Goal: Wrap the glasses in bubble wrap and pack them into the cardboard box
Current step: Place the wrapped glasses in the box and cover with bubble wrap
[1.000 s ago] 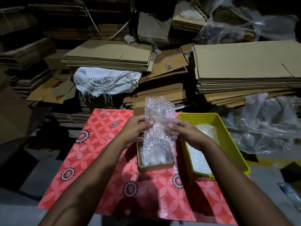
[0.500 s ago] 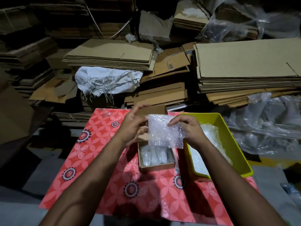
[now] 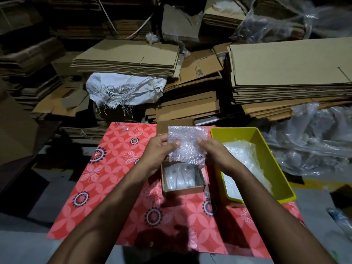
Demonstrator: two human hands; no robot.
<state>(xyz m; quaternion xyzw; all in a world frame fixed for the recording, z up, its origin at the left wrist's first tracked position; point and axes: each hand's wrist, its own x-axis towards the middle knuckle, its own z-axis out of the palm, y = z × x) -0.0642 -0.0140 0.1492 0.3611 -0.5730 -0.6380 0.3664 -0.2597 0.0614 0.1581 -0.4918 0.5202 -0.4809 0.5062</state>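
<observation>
**Head view: bubble wrap held over a box that already has wrapped pieces in it**

Head view looks down on a red floral-patterned mat [image 3: 118, 168] spread on the floor, with stacks of flattened brown cardboard sheets [image 3: 285, 73] behind its far edge. Near the mat's middle sits the small open brown cardboard box [image 3: 182, 187]; inside lie pale, plastic-wrapped shapes [image 3: 179, 177], probably glasses already packed, though the wrapping hides what they are.

Both hands hold a clear sheet of bubble wrap [image 3: 187, 143] just above the far half of the box. The left hand [image 3: 158, 151] pinches its left edge between thumb and fingers; the right hand [image 3: 211, 151] has its fingers curled onto the right edge. Held by both sides, the sheet stays spread and over the opening, likely so it can be laid down as a top cushion or folded smaller. No bare glass is visible in either hand.

A yellow rectangular plastic tray [image 3: 274, 168] stands along the mat's right edge, touching or just beside the box, holding more clear bubble wrap [image 3: 242, 157] within easy reach of the right hand.
</observation>
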